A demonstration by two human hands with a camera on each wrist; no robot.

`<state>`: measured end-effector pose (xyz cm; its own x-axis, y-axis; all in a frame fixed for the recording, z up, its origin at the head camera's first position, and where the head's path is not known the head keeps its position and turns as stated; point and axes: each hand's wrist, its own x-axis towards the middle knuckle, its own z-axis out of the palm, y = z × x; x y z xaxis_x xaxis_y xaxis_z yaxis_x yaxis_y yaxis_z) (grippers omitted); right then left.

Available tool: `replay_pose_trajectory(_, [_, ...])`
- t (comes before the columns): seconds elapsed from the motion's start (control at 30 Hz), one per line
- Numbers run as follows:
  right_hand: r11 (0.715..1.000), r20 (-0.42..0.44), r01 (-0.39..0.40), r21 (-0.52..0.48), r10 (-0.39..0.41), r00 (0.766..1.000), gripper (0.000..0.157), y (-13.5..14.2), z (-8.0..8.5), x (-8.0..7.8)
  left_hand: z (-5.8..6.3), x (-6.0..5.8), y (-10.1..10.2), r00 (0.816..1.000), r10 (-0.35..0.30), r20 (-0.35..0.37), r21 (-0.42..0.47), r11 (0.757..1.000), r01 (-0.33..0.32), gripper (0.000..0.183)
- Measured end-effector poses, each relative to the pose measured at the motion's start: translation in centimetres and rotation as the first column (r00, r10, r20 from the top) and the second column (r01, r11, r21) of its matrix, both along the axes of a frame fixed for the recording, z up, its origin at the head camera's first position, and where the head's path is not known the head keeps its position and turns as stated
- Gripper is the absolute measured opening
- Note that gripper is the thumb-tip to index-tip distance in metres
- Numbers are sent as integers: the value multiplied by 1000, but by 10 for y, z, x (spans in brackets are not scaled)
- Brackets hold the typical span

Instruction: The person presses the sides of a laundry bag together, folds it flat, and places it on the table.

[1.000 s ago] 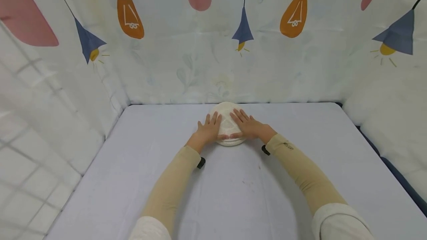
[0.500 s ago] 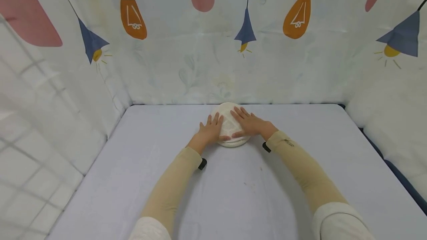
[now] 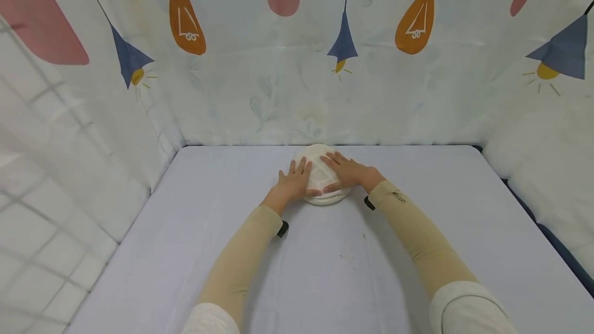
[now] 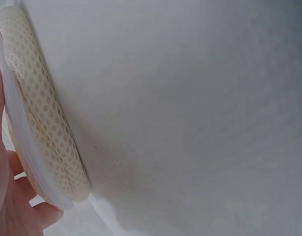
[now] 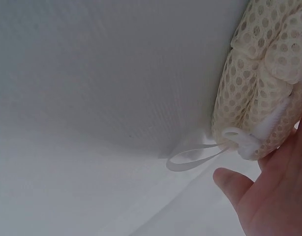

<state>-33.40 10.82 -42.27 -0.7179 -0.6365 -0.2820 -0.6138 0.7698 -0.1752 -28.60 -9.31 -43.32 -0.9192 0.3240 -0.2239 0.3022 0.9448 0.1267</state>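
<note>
A round cream mesh laundry bag lies near the table's far edge. My left hand rests on its left side with the fingers spread and the thumb toward the middle. Opposite it, my right hand rests on the right side, fingers also spread. In the left wrist view, a white zipper strip runs along the bag's honeycomb mesh edge, near the fingers. The right wrist view shows plump mesh folds, a white zipper end and a thin white loop sticking out beside my thumb.
A pale cloth covers the table. Behind it hangs a white curtain printed with lamps and bulbs, close to the bag. More white fabric stands along the left side. A black wrist strap piece shows under the left wrist.
Both hands stay spread on the bag with hardly any movement. The head view has shifted slightly, so the scene sits a little further right and lower.
</note>
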Motion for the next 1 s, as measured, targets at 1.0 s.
replay_pose_trajectory(1.0, [985, -50, -11, -171, 2, 999, 102, 29, 8, 10, 7, 1, -9, 1000, -11, -16, 106, 994, 13, 97])
